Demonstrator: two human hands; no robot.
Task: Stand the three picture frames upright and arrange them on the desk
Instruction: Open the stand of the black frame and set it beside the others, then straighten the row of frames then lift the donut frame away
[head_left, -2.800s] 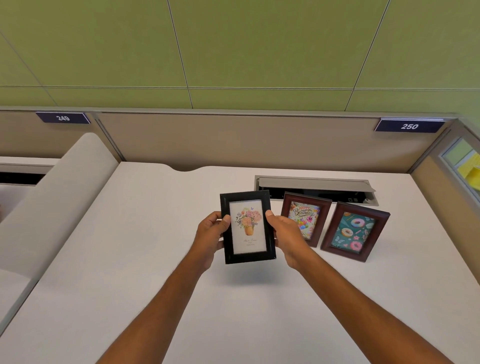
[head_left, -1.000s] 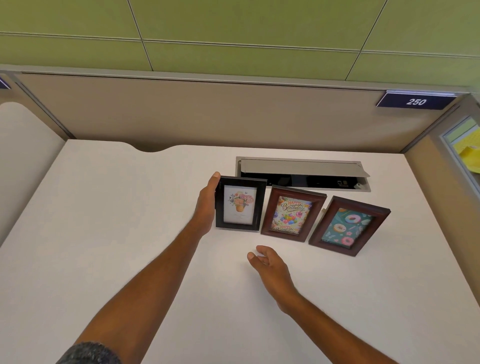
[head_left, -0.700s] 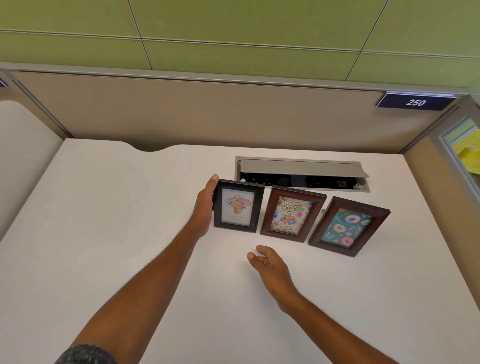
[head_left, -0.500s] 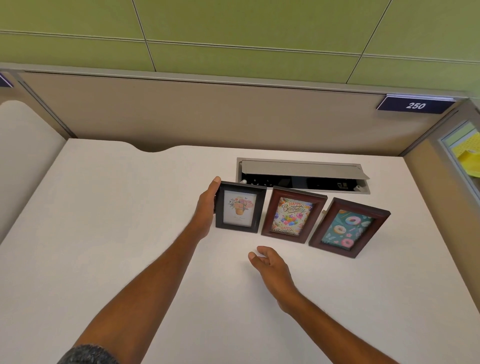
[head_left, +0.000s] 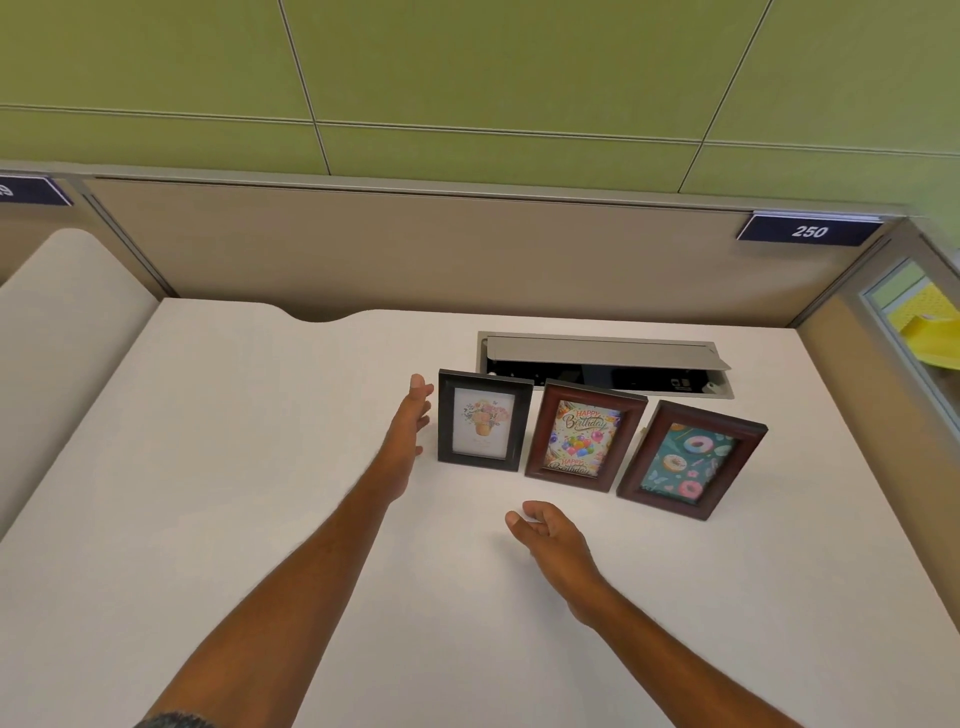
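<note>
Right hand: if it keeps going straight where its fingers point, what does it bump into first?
Probably the black frame. The right hand points up-left over bare desk toward it, though depth is unclear.

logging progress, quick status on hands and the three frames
Left hand open beside black frame, not gripping. Right hand open, empty. All three frames upright in a row. Nothing in the way.

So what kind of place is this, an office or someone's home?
Most likely an open-plan office workstation. A low beige partition walls the white desk, a numbered plate reading 250 marks the seat, and a cable hatch is set into the desktop behind the three frames.
</note>
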